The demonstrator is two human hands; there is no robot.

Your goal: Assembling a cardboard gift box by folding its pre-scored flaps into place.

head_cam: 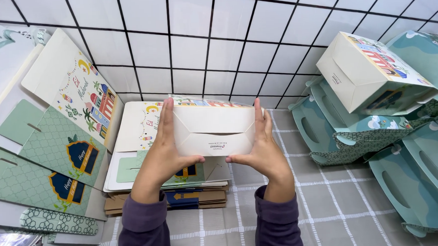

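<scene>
Folded cardboard box [213, 130], white matte bottom facing the camera, rectangular, flaps interlocked in a shallow V seam, colourful printed sides just visible along its top edge. Held up in the air over the stack of flat box blanks [170, 181].

Left hand [163, 152] clamps the box's left end: fingers run straight up the side, thumb tucked under the bottom edge. Right hand [264, 148] mirrors it on the right end, fingers upright along the side, thumb pressing under the bottom edge toward the middle. Both hands closed on the box, thumbs nearly meeting below it. Dark purple sleeves [145, 229] at both wrists.

Relative to the box: directly below and behind it sits the stack of flat blanks, thin card, white and pale green, with brown corrugated sheets under it. Left of the box, more flat blanks [58, 154] fanned out, green lattice pattern with dark blue badge shapes, one cream sheet leaning on the wall. Right of the box, a pile of assembled boxes [376, 116], teal with cut-out handle slots, one tipped showing its white base. Behind the box, glossy white tiled wall [225, 44] with dark grout. Under everything, a grey checked cloth [331, 201], woven look.
</scene>
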